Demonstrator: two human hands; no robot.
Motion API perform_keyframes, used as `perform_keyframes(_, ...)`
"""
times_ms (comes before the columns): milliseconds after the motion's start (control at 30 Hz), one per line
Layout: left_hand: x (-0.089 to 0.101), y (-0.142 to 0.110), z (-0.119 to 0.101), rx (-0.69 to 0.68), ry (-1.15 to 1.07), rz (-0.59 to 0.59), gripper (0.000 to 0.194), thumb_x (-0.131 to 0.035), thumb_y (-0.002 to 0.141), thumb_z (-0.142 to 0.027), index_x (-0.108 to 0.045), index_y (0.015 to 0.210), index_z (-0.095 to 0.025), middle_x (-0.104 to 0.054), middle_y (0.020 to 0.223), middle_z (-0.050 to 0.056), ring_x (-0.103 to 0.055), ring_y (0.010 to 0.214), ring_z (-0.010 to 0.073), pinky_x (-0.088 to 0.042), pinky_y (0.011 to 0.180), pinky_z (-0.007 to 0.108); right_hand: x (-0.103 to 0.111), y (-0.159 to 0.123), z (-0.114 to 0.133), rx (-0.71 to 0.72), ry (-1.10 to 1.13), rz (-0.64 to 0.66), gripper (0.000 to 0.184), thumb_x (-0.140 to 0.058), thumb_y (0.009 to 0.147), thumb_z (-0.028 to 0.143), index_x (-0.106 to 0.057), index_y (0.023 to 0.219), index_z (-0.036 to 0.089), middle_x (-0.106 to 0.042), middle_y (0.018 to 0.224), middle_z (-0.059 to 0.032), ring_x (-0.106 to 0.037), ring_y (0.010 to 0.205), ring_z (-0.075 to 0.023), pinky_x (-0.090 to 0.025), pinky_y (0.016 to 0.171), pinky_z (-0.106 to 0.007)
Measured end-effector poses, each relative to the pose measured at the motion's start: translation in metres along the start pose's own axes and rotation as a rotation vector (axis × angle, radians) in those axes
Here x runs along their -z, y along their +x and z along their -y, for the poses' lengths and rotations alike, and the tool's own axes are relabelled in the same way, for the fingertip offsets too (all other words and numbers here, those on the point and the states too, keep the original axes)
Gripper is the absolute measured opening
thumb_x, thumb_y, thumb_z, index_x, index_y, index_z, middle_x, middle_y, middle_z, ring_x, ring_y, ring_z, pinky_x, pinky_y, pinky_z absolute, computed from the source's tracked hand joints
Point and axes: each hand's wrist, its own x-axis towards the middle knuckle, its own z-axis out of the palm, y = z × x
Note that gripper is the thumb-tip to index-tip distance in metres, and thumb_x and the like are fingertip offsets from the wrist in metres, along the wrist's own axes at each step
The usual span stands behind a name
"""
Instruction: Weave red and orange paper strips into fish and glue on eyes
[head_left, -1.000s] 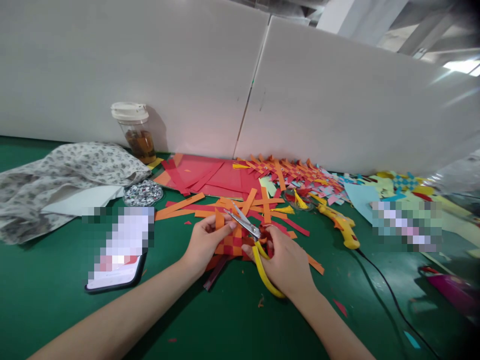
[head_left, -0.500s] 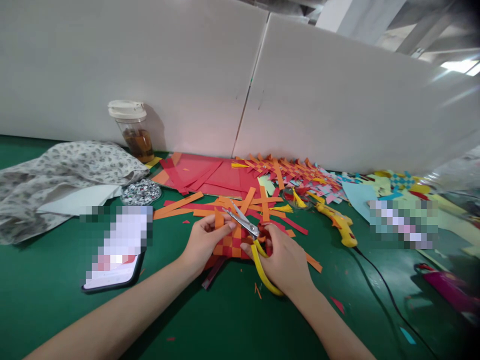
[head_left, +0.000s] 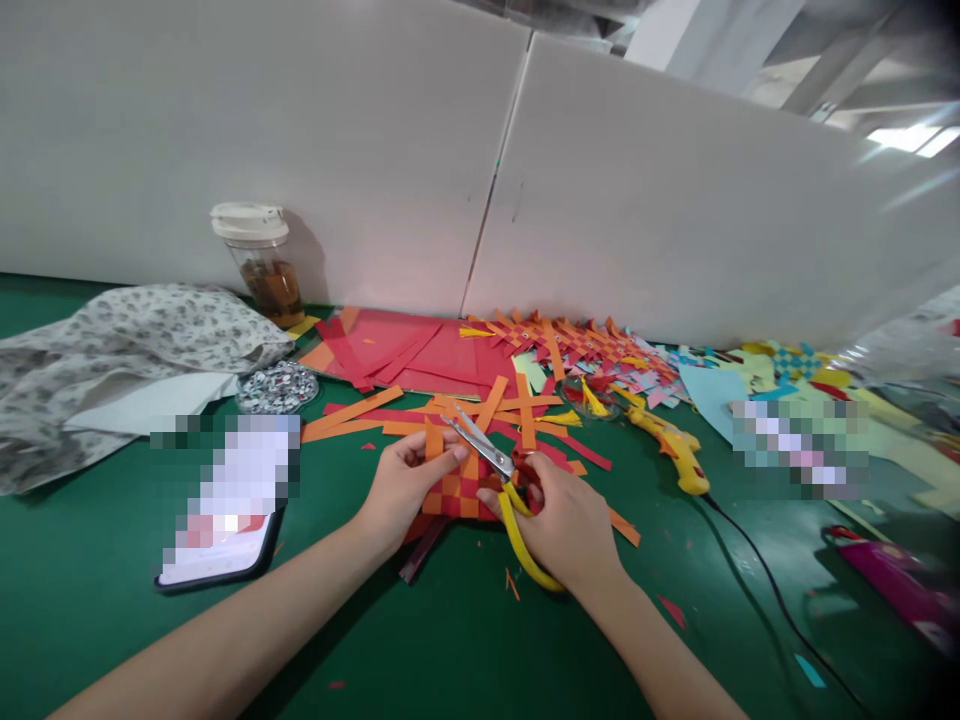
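Note:
My left hand pinches the upper left part of a woven piece of red and orange paper strips. One orange strip stands up between its thumb and fingers. My right hand is closed around yellow-handled scissors, whose blades point up and left toward the left fingertips. The blades look almost closed, lying over the paper. Part of the woven piece is hidden behind both hands. Loose orange and red strips lie just beyond the hands.
At the left are a phone, a dish of shiny gems, a patterned cloth and a lidded cup. Red sheets and finished weavings line the wall. A yellow glue gun with a cord lies right.
The scissor blades have come closer together. Both hands keep nearly the same place, and the whole view has shifted slightly.

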Motion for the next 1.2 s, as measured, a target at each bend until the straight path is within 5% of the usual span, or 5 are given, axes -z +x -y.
perform_keyframes(667, 0.0011, 0.0005, 0.0012, 0.035, 0.011, 0.004, 0.025, -0.076, 0.061, -0.026, -0.067, 0.083, -0.017, -0.068, 0.079, 0.001, -0.062, 0.072, 0.0126, -0.051, 0.065, 0.022, 0.0006, -0.0021, 0.0009, -0.005, -0.016, -0.064, 0.031, -0.056, 0.069, 0.052, -0.054, 0.071, 0.022, -0.059, 0.056, 0.0011, -0.055, 0.053, -0.0169, -0.029, 0.05, -0.024)
perform_keyframes(1033, -0.0008, -0.0006, 0.0022, 0.013, 0.129, 0.001, 0.02, -0.077, 0.06, -0.023, -0.067, 0.075, -0.015, -0.063, 0.066, -0.003, -0.058, 0.062, 0.0085, -0.046, 0.059, 0.017, 0.0017, -0.0016, -0.0024, -0.035, 0.026, -0.081, 0.029, -0.056, 0.07, 0.051, -0.053, 0.071, 0.022, -0.053, 0.049, 0.0027, -0.053, 0.049, -0.016, -0.029, 0.048, -0.023)
perform_keyframes(1200, 0.0008, 0.0014, 0.0039, -0.012, 0.045, -0.041, 0.024, -0.075, 0.062, -0.026, -0.065, 0.082, -0.017, -0.065, 0.074, -0.002, -0.061, 0.069, 0.0096, -0.048, 0.065, 0.018, 0.0039, 0.0014, -0.0068, -0.076, 0.034, -0.119, 0.032, -0.052, 0.073, 0.049, -0.053, 0.086, 0.02, -0.059, 0.063, -0.0009, -0.056, 0.054, -0.0175, -0.035, 0.051, -0.024)
